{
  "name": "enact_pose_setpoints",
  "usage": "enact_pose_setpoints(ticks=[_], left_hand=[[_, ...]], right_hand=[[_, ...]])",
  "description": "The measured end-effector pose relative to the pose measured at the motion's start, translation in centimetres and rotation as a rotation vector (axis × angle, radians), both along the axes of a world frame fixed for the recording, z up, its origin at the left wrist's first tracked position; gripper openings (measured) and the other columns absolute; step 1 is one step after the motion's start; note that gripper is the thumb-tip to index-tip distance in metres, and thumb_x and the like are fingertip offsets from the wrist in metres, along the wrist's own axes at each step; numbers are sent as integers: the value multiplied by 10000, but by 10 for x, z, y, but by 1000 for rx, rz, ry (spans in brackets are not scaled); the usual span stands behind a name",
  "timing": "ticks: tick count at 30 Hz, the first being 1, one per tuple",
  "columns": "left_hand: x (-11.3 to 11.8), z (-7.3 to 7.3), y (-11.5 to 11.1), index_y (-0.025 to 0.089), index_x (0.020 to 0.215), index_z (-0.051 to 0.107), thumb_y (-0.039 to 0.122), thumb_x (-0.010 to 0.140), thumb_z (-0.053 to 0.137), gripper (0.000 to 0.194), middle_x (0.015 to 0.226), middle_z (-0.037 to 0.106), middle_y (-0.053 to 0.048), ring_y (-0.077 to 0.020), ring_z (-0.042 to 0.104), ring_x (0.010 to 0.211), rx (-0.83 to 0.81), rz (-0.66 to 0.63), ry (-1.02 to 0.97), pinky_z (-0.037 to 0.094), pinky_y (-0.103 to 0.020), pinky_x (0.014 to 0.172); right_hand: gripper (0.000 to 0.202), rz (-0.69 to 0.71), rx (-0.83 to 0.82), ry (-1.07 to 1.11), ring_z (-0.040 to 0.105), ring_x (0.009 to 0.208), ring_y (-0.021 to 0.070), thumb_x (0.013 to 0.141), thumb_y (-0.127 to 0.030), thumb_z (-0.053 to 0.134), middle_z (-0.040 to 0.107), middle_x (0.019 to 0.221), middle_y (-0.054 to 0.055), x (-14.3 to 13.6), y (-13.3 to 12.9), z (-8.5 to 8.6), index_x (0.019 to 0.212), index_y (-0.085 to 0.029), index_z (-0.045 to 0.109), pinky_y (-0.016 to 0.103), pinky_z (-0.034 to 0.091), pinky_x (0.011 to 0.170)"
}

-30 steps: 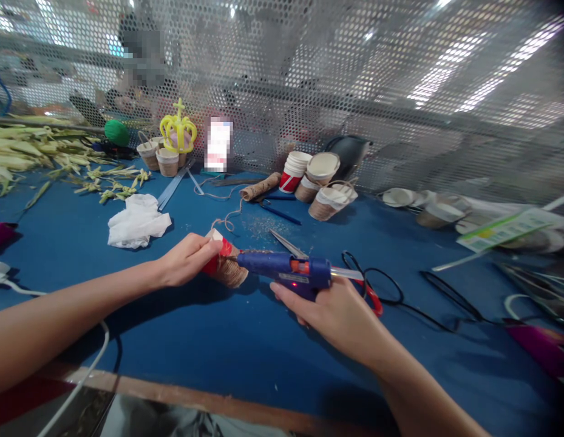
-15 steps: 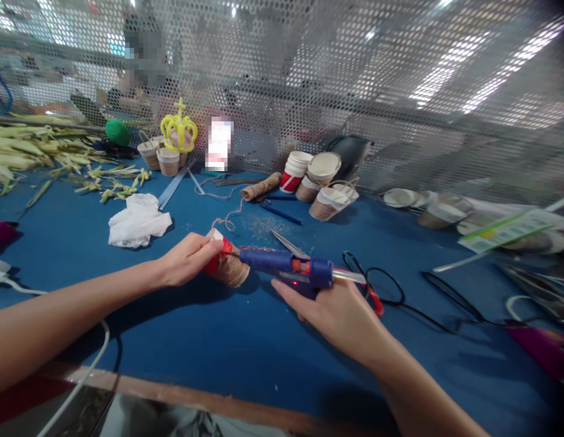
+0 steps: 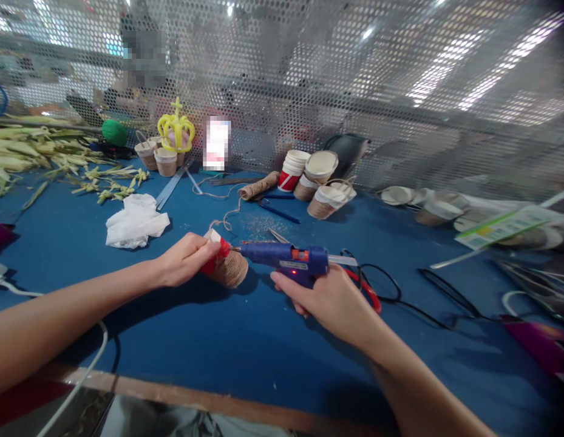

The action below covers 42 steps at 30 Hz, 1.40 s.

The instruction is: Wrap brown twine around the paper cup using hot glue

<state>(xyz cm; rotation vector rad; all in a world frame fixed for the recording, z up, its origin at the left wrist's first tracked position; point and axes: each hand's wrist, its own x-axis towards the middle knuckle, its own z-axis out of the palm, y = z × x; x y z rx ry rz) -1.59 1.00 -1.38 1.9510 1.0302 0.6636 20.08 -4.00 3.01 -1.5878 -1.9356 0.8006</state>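
My left hand (image 3: 189, 258) is closed on a red paper cup (image 3: 232, 268) lying tilted, its lower part wound with brown twine. A strand of twine (image 3: 227, 220) runs from the cup to a twine roll (image 3: 260, 186) behind it. In my right hand (image 3: 329, 297) is a blue glue gun (image 3: 286, 258) with a lit red light and a clear glue stick out of its back. The gun's nozzle points left, at the red side of the cup near my left fingertips. Scissors with red handles (image 3: 370, 294) lie partly hidden behind the gun.
A crumpled white cloth (image 3: 136, 221) lies on the blue table at left. Behind stand a lit phone (image 3: 217, 144), a yellow crown (image 3: 176, 130) and twine-wrapped cups (image 3: 327, 201). Black cable (image 3: 400, 297) and a green-white packet (image 3: 500, 226) are at right; husks (image 3: 22, 149) at far left.
The glue gun has shifted slightly, its nozzle now at the cup's red part, and the glue stick behind it sits a little higher. My left hand keeps its hold; the view has shifted slightly.
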Motion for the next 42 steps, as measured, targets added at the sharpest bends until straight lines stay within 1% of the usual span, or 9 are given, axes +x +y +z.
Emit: enact_pose_setpoints(ticks=[8,15,22,27,30,32,34,39,42], left_hand=[[1,-1,1,158,480,316,367,827,265,409,488,283,47,-65,240,472,29,6,-14,210,-200,427],[0,-1,1,138,512,395,382,822,268,415,504,292,45,-69,255,483,-5,7,-25,225,-200,437],[2,0,0,118,541,458,384,815,273,425,511,328,35,-76,280,497,-28,22,-28,248,-206,454],[4,1,0,108,540,492,385,803,310,422,485,332,43,-70,271,468,-104,87,-75,223,-201,429],[5,1,0,94,613,570,371,807,332,413,515,460,22,-76,363,479,-165,98,-138,291,-194,453],[5,1,0,91,710,623,370,815,336,414,611,576,-9,-100,469,545,-223,73,-196,373,-206,528],[6,2,0,92,782,648,375,818,345,417,700,640,-35,-131,548,630,-275,46,-256,424,-228,611],[9,7,-1,69,867,650,376,828,326,448,815,683,-88,-183,620,752,-400,-4,-367,466,-278,721],[9,7,-1,62,882,645,380,841,297,474,835,682,-98,-187,623,767,-390,-12,-359,465,-292,741]], right_hand=[[201,-13,5,16,496,342,91,733,-303,546,482,369,-56,0,1,-2,584,-170,529,194,427,384],[225,2,-2,20,495,336,90,733,-320,552,488,372,-49,0,-2,-1,567,-169,536,193,423,367],[298,45,81,-37,490,328,87,745,-307,532,486,371,-43,2,-3,-6,475,-189,486,193,410,356],[172,88,230,-108,492,411,108,738,-284,517,537,449,-17,0,-6,-2,610,-183,574,222,416,418],[146,127,244,-117,477,420,112,736,-256,506,540,464,-10,-2,-7,2,665,-182,610,225,415,423],[139,141,257,-112,479,423,110,744,-243,500,557,494,-4,-4,-8,3,694,-188,618,220,411,416],[131,149,268,-110,503,449,114,749,-230,498,581,540,2,-4,-9,1,711,-194,618,219,416,429],[132,173,242,-129,546,520,134,769,-242,495,598,597,9,-1,-12,-9,726,-179,602,223,411,428],[127,166,235,-122,547,536,135,769,-253,500,599,621,10,0,-11,-9,734,-175,593,229,411,440]])
